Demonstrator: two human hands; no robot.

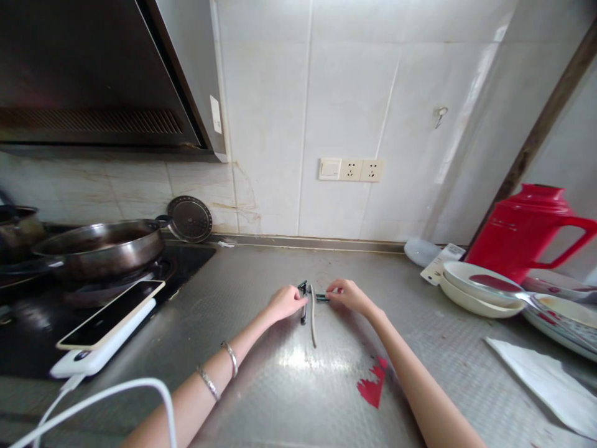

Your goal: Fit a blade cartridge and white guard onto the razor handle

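Observation:
My left hand (288, 302) is closed in a pinch at a thin dark item with a wider top (303, 318), which stretches toward me on the steel counter. Its exact kind is too small to make out. My right hand (349, 295) has its fingers closed on the right end of a small dark green piece (321, 298). Between both hands a slim whitish-grey stick or cord (313, 323) lies lengthwise on the counter, its far end close to the dark item and the green piece.
A torn red scrap (372, 389) lies nearer me. To the left are a phone (112, 315) on a white power bank with a cable, and a pan (105, 252) on the stove. Stacked bowls (480, 298), a red jug (520, 230) and white paper (545, 379) are at right.

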